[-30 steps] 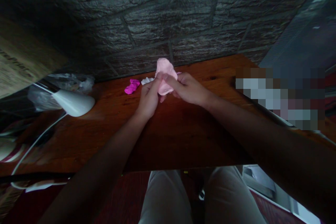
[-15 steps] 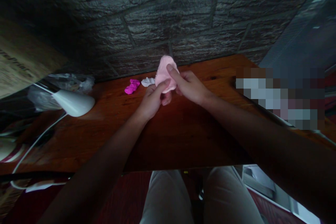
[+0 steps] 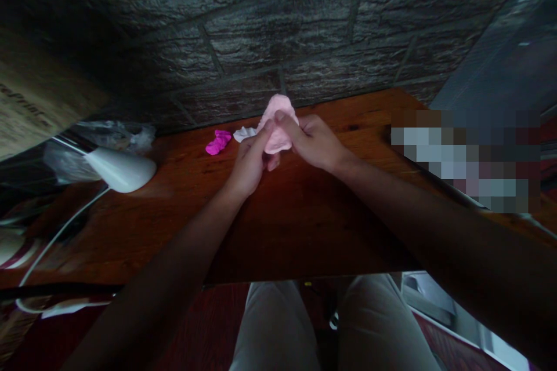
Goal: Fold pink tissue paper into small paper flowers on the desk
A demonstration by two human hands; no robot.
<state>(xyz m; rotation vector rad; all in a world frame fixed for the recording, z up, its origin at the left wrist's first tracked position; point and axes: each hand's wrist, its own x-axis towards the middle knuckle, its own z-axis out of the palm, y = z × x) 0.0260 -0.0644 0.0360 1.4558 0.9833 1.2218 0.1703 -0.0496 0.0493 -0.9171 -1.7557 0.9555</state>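
A flattened, uneven piece of pale pink modelling clay (image 3: 278,105) is held up above the table between both hands. My left hand (image 3: 249,163) grips its lower left side, thumb across the face and fingers behind. On the other side my right hand (image 3: 315,142) pinches it, thumb pressed on its middle; the fingers at the back are mostly hidden. Behind my left hand a white lump (image 3: 244,134), seemingly clay too, lies on the table. A bright magenta lump (image 3: 218,142) rests left of that one.
The wooden table (image 3: 174,226) runs up to a dark stone-patterned wall (image 3: 282,29). At left stand a white lamp (image 3: 124,171) with its cord, clear plastic wrap (image 3: 65,159) and a cardboard box (image 3: 39,93). A blurred-out item (image 3: 456,156) is at the right.
My thumbs have shifted over the pink clay, moving apart and then close together again. The clay has tilted slightly and moved a little to the right. The lumps on the table stayed put.
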